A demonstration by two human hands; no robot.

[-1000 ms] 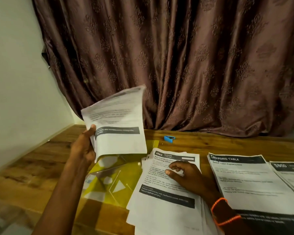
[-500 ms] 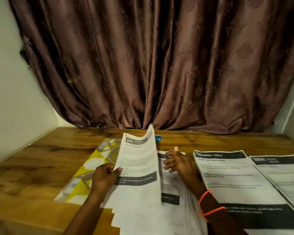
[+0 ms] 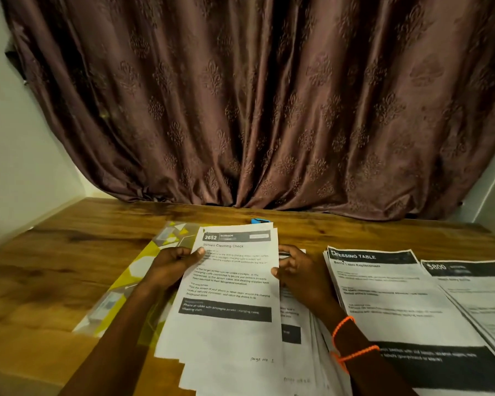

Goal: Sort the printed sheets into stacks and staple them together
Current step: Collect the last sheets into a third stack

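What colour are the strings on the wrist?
Bright orange: the wrist strings on the right arm show clearly in the head view.

There is a single view, from a wide-angle camera worn on the person's head. It looks forward and down across the desk [image 3: 69,252] from its near edge toward the far edge, where a curtain [image 3: 255,110] hangs. It sits close: both forearms enter from the bottom of the picture, and the left hand [image 3: 172,267] and right hand [image 3: 300,272] lie just below the middle. Straight lines bow near the borders.
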